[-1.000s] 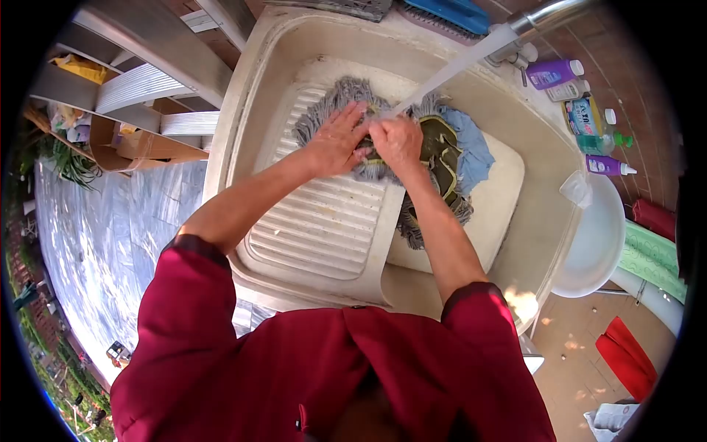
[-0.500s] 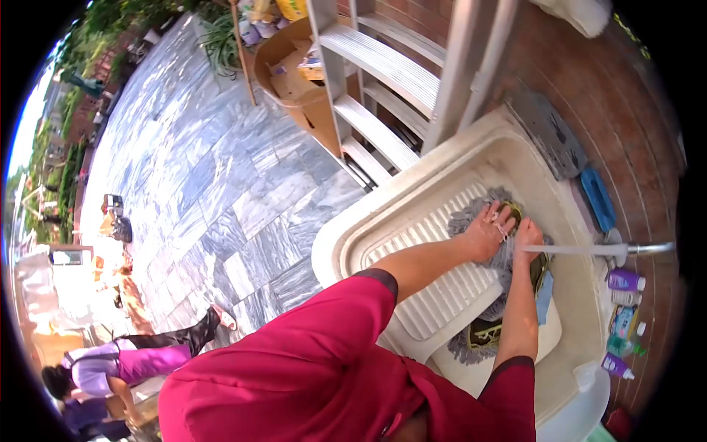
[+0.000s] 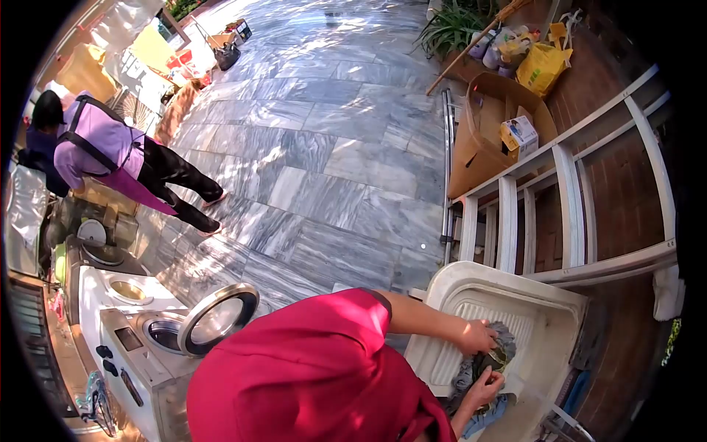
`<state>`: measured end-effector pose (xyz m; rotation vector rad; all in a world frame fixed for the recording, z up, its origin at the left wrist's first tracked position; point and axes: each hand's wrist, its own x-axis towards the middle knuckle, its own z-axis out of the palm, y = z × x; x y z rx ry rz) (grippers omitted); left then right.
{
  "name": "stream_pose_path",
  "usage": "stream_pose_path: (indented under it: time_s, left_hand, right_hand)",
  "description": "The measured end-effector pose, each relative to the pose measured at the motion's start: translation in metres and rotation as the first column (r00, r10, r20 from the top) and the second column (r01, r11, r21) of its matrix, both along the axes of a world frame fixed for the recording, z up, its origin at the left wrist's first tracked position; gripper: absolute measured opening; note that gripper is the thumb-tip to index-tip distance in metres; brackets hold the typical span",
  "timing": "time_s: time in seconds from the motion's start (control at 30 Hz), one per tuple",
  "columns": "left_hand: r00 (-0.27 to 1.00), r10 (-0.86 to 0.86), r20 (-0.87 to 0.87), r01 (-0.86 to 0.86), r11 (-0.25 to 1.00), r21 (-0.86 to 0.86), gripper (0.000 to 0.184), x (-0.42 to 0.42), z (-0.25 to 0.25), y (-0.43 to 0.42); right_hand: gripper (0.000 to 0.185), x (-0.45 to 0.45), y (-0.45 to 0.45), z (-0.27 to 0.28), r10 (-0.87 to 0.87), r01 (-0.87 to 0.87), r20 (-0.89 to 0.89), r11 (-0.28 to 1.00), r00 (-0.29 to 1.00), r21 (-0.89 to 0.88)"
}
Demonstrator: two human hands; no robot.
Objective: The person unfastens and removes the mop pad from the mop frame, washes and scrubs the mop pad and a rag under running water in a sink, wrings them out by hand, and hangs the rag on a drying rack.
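My left hand (image 3: 479,337) is closed on the upper part of a grey mop head (image 3: 505,343) inside a cream sink (image 3: 541,309). Just below it, my right hand (image 3: 486,388) has its fingers pressed together on the mop's dark green, yellow-edged part (image 3: 492,361). The grey strands lie partly over the sink's ribbed washboard. A blue cloth (image 3: 487,418) is beneath my right hand. Water runs from the tap (image 3: 567,420) at the sink's lower right.
A metal ladder (image 3: 571,206) stands beyond the sink, near a cardboard box (image 3: 479,136). Front-loading washing machines (image 3: 140,353), one with its round door (image 3: 219,318) open, stand at the lower left. A person (image 3: 103,151) in purple bends at the upper left.
The view has swung left, so the sink now sits at the lower right and the washing machines show. My left fingers, spread before, have closed on the mop. My right hand has moved lower on it.
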<state>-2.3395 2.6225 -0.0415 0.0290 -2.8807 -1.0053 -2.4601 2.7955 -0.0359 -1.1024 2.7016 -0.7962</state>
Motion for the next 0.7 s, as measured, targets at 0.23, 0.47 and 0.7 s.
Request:
stream_pose_path:
  time_s: [0.23, 0.47, 0.7]
  left_hand:
    - [0.963, 0.105, -0.246, -0.165, 0.958, -0.234, 0.032, 0.079, 0.014, -0.052]
    - [0.953, 0.128, -0.274, -0.168, 0.978, -0.126, 0.038, 0.099, 0.026, -0.062]
    - [0.942, 0.136, -0.307, -0.174, 0.980, -0.098, 0.038, 0.093, 0.014, -0.064]
  right_hand:
    - [0.049, 0.003, -0.048, -0.020, 0.258, -0.131, -0.382, 0.936, 0.887, 0.328]
    - [0.052, -0.127, -0.084, -0.070, -0.043, 0.202, -0.321, 0.854, 0.946, 0.480]
    - [0.033, -0.051, -0.026, -0.036, 0.202, -0.155, -0.246, 0.968, 0.948, 0.198]
